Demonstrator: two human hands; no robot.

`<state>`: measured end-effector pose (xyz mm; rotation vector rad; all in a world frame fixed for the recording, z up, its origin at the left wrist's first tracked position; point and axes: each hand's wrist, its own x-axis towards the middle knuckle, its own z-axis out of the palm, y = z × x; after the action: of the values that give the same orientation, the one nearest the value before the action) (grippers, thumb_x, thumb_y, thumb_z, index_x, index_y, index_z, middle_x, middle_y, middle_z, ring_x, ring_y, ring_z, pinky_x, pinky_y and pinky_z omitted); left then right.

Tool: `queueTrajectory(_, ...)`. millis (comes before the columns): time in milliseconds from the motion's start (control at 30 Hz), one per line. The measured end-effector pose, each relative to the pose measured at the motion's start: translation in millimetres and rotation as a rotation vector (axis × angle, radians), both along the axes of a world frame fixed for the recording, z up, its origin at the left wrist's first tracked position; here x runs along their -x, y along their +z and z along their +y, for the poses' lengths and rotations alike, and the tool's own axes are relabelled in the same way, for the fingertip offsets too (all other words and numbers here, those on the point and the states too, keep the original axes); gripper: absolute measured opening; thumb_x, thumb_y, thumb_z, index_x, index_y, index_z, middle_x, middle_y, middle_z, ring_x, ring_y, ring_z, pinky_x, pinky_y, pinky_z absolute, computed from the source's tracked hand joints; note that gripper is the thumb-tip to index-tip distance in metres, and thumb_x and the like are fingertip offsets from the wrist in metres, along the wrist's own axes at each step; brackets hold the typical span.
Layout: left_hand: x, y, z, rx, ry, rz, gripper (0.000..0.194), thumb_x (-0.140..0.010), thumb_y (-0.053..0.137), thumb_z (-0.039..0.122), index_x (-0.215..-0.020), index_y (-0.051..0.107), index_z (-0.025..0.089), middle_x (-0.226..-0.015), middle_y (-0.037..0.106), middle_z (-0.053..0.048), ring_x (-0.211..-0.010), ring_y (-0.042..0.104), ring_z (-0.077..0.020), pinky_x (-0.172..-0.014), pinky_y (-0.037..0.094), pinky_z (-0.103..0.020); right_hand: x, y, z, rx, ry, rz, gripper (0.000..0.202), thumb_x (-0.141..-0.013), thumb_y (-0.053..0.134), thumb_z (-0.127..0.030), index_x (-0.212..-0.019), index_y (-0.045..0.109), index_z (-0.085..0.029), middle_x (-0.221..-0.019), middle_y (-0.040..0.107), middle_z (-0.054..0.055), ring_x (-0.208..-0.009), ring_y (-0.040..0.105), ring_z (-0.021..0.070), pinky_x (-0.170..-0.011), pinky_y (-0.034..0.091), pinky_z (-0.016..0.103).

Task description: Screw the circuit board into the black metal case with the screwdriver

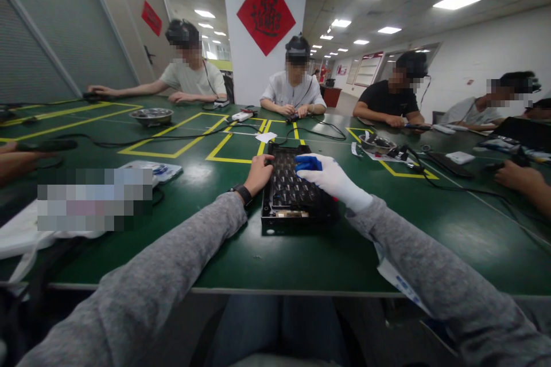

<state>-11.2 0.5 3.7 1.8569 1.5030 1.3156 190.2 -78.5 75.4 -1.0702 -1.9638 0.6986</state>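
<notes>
A black tray (282, 219) with rows of small shiny cells lies in front of me, and a pale strip (291, 214) sits at its near end. My left hand (259, 174), bare and with a dark watch on its wrist, is closed at the tray's left edge. Over the tray's right half is my right hand (329, 179), in a white glove with blue fingertips. Its fingers are bent and pressed together; whatever may be between them is hidden. The glove also covers part of the cells.
Yellow tape marks the green table (232, 252). Metal bowls (151, 117) (377, 143), cables and a white scrap (266, 137) lie beyond the tray. A plastic-wrapped package (150, 171) is at left. Several people sit around the table, hands on it.
</notes>
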Motion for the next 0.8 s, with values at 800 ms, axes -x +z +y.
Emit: queueTrajectory(800, -6.1, 10.5, -12.9, -0.269, -0.017, 0.083, 0.024, -0.075, 0.043, 0.015, -0.091, 0.061, 0.017, -0.098, 0.057, -0.005, -0.101, 0.049, -0.0180, -0.094, 0.039, -0.031, 24.3, -24.3, 19.3, -0.311, 0.030, -0.332, 0.014, -0.082, 0.047, -0.024, -0.088, 0.056, -0.015, -0.089, 0.057, 0.004, -0.082, 0.051, 0.0147, -0.076, 0.040, 0.029)
